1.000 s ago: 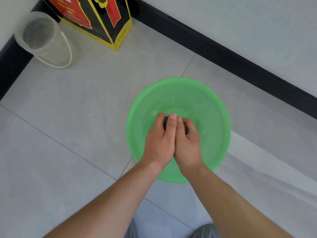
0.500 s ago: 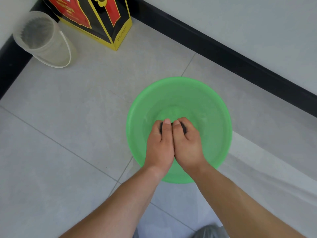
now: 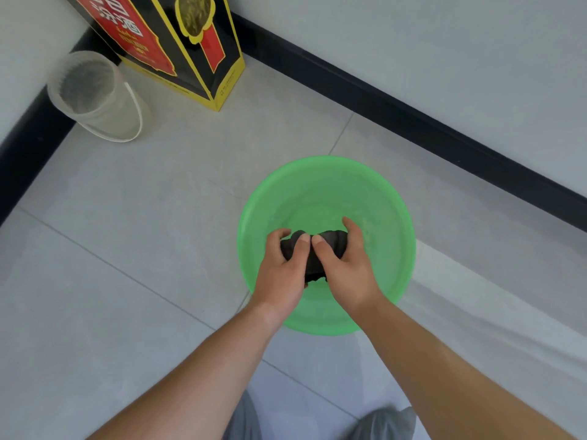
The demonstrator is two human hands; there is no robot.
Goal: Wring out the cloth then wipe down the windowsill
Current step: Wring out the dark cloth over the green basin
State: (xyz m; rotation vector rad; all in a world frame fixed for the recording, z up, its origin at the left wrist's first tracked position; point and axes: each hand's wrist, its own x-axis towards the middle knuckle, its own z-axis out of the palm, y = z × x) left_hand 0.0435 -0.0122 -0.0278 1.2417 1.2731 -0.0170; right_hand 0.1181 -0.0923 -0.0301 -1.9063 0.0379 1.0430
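The fingers (image 3: pixel 301 247) of both hands are curled tight round the dark cloth (image 3: pixel 332 241), thumbs meeting on top. The left hand (image 3: pixel 281 276) grips its nine o'clock end and the right hand (image 3: pixel 347 269) its three o'clock end. A moment ago those hands were pressed knuckle to knuckle with the cloth almost buried between them; now they have drawn apart and a bunched, twisted wad of it shows. To my eye that is either a fresh grip for another twist or the squeeze letting go, so the wringing looks well along but not surely done. The cloth hangs over the middle of the green basin (image 3: pixel 320 176), which sits on the tiled floor (image 3: pixel 127 236). At ten o'clock from the basin stands a clear plastic bucket (image 3: pixel 95 96), with a red and black box (image 3: pixel 178 42) at eleven. No windowsill is in sight, so the wiping has yet to start.
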